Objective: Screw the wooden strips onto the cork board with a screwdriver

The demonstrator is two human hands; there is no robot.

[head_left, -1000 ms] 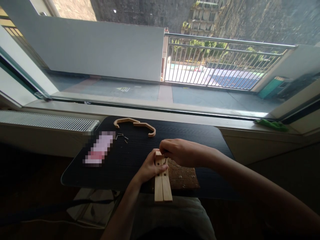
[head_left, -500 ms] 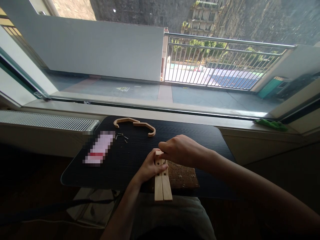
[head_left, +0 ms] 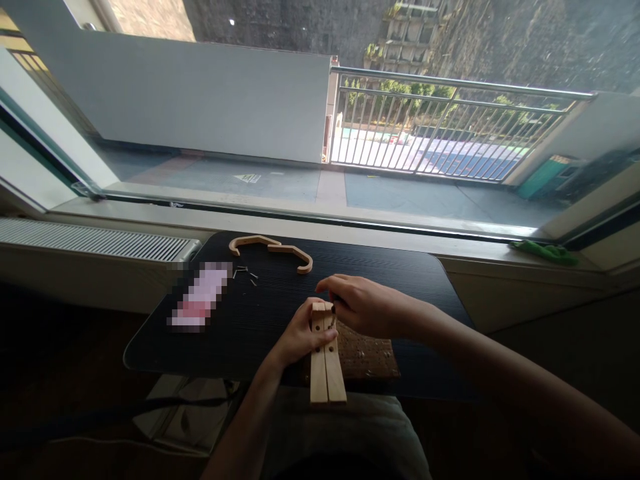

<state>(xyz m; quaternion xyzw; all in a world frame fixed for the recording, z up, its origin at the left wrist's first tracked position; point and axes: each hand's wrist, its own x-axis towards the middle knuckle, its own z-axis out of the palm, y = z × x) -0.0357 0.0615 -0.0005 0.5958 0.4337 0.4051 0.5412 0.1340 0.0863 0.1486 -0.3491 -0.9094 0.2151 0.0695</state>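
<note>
Two light wooden slats (head_left: 327, 370) lie side by side, pointing toward me over the near edge of the black table (head_left: 260, 313). My left hand (head_left: 300, 333) grips them near their far end, fingers wrapped over the side. My right hand (head_left: 357, 303) is closed in a pinch at the slats' far end, holding a small dark thing that I cannot make out. A brown perforated board (head_left: 367, 353) lies under and to the right of the slats.
Two curved wooden pieces (head_left: 273, 250) lie at the table's far side, with several small screws (head_left: 245, 273) beside them. A blurred pink and white patch (head_left: 200, 303) sits at the left. A radiator (head_left: 95, 243) runs along the left, a window sill behind, and a green cloth (head_left: 545, 251) lies on it at the right.
My right hand has shifted slightly at the far end of the slats, its fingers working there. The left hand and the slats have stayed in place.
</note>
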